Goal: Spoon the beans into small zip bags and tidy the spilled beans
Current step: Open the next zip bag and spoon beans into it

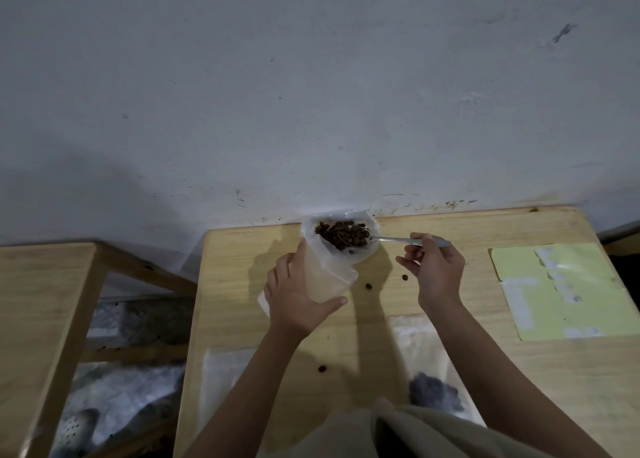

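- zip bag (225, 381), flat and seemingly empty, lies at the near left of the wooden table (519, 388), waiting its turn.
- left hand (298, 301) wraps its fingers and thumb round the lower part of the big plastic bag (329, 277), holding it propped with the mouth tipped up toward the wall.
- beans (343, 237) sit piled in that open mouth; this is the scooping step, judging by the spoon bowl buried among them.
- spoon (391, 239) reaches in from the right, its handle pinched in the curled fingers of the right hand (436, 277).
- spilled beans: one (368, 286) just right of the big bag, one (404, 277) near the right hand, one (322, 368) nearer the body, all apart on the table.
- partly filled zip bag (436, 388) lies under the right forearm; the next move likely calls for lifting the spoon level and carrying it to a small bag whose mouth must be held open.
- yellow sheet (561, 291) rests at the far right.
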Demonstrator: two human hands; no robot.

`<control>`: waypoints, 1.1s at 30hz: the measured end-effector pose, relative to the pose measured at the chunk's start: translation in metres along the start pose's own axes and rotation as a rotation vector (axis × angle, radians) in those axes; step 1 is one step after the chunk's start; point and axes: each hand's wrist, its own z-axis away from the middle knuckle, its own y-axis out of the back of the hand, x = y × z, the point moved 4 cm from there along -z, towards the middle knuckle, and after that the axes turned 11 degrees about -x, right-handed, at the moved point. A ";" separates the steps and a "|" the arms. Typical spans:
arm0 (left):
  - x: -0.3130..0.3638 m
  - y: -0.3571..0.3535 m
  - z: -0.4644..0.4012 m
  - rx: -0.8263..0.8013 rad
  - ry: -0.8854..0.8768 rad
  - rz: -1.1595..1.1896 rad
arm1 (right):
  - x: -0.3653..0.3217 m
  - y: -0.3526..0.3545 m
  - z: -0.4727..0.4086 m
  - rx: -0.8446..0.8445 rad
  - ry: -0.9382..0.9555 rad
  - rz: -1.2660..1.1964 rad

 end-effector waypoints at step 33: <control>-0.002 -0.016 -0.005 -0.192 -0.072 0.104 | 0.053 -0.017 -0.016 0.101 -0.176 0.105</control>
